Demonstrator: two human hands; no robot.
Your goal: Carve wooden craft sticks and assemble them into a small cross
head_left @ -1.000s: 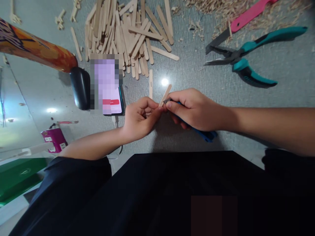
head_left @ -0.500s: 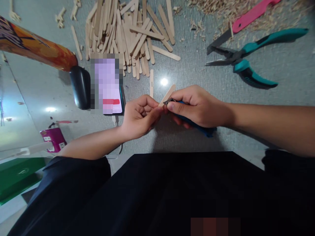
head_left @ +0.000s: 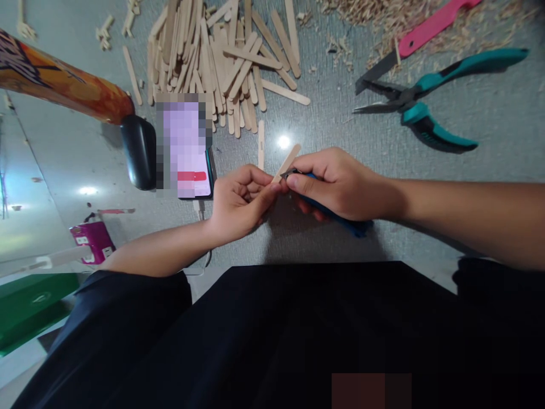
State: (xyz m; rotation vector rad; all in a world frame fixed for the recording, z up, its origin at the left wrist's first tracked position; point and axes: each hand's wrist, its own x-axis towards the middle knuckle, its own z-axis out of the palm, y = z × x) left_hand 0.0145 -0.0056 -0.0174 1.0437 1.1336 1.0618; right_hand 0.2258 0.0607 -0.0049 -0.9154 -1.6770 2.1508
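Observation:
Between the thumb and fingers of my left hand a flat wooden craft stick is pinched near its lower end, slanting up to the right. My right hand is closed around a blue-handled utility knife, whose short metal blade meets the stick just above my left fingertips. My fingers cover most of the knife's handle. Just beyond my hands lies another craft stick with a small slot cut in it. A large heap of craft sticks spreads farther back.
At right lie teal-handled pliers, a pink-handled knife and wood shavings. Left of my hands are a phone with a cable, a dark rounded case, an orange tube and a purple power adapter.
Both hands keep nearly the same pose, with the knife blade still at the stick. The whole view has shifted very slightly; nothing has been picked up or let go.

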